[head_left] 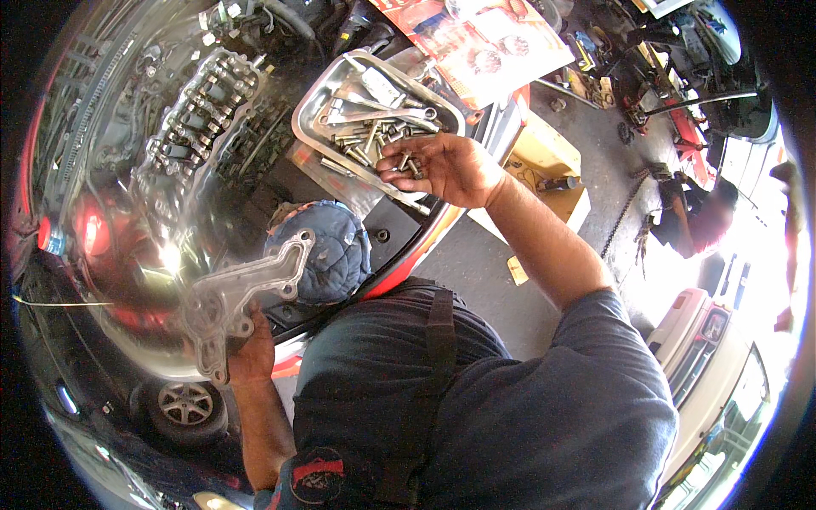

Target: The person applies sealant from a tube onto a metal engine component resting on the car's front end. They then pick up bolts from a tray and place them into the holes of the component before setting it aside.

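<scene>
My left hand [253, 350] is closed around the lower edge of a cast grey metal housing [204, 308], flat, with bolt lugs and a long arm reaching up and right. My right hand [450, 168] is turned palm up with curled fingers and holds a few small bolts [410, 163]. It is over the right edge of a metal tray [308, 106]. Inside the tray lie a combination wrench [382, 116], sockets and several loose bolts [365, 140]. A bundled blue cloth thing [330, 255], perhaps a cap, rests just beyond the housing.
An opened engine [204, 115] with its valve gear exposed fills the bay at the left. A red and white printed sheet [489, 51] lies behind the tray. On the floor stands a yellow box [548, 144]. Another person [701, 212] is at the right, near a parked car [705, 340].
</scene>
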Motion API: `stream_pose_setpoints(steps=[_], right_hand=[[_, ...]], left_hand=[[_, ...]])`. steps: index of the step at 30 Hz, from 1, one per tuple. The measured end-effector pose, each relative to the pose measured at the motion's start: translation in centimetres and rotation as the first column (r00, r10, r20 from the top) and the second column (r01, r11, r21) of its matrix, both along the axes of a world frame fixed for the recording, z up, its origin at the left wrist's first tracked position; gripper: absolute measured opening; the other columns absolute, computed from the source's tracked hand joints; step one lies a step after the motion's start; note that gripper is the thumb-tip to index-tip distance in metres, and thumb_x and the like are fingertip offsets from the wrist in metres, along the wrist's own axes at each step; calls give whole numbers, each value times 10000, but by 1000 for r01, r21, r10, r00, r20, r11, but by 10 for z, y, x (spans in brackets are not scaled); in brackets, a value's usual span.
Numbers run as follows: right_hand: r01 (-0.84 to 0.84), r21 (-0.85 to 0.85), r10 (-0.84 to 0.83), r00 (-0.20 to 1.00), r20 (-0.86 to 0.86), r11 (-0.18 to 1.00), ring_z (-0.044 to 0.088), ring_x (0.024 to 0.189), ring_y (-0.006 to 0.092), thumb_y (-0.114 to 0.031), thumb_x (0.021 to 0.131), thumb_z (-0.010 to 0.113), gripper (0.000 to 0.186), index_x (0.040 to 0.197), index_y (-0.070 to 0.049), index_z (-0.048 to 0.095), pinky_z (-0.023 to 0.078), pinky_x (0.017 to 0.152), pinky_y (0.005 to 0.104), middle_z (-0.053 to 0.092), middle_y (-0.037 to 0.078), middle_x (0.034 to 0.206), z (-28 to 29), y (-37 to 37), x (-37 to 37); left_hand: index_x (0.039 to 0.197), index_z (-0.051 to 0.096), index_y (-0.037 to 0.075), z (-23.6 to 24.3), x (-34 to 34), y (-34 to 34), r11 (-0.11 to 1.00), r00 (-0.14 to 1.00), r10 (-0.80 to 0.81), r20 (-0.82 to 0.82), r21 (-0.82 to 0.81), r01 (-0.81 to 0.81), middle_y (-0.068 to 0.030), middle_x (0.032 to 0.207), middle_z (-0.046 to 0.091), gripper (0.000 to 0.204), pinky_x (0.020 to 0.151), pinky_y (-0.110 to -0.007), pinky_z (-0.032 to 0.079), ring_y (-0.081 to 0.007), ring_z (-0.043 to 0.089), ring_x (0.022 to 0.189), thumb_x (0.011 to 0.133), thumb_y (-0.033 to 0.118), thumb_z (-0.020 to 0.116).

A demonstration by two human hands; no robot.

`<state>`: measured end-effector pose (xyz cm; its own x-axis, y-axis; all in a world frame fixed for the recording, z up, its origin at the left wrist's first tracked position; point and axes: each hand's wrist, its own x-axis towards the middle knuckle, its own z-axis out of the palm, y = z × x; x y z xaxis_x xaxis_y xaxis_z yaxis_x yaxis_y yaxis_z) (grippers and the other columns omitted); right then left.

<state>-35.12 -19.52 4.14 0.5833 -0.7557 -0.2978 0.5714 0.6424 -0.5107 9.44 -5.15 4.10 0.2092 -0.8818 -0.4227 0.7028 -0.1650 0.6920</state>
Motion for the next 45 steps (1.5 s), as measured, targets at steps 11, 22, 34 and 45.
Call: stream_pose_setpoints(steps=[11,22,34,45], right_hand=[[-310,-178,142,779,-610,934,629,816,159,-171,955,521,332,1244,-24,594,534,700,303,667,99,988,5,25,30],[-706,-615,-518,401,-756,351,606,1105,378,-220,855,718,469,1258,-57,542,523,908,440,567,233,1201,-48,58,176],[-618,-699,-661,360,-658,359,689,968,265,-46,802,744,640,1365,4,444,555,860,370,549,191,1234,-49,66,160],[-250,-671,-685,43,-728,698,705,863,202,-4,875,628,297,1170,-33,611,560,756,326,705,112,1013,-64,75,168]], left_hand=[[1425,448,62,21,-27,8,989,693,-130,710,143,39,-129,1477,460,560,1153,-458,320,-310,414,1361,961,374,490],[1422,490,147,71,7,35,795,986,-149,-76,-602,74,-94,1488,453,785,1129,-471,353,-276,405,1370,817,627,633],[1411,499,160,56,86,82,788,946,-151,-286,-613,-60,-78,1453,486,773,1160,-502,277,-310,420,1356,798,609,643],[1433,471,161,24,174,80,897,962,-16,-273,-428,-107,-62,1386,544,633,1045,-456,412,-237,524,1255,927,539,511]])
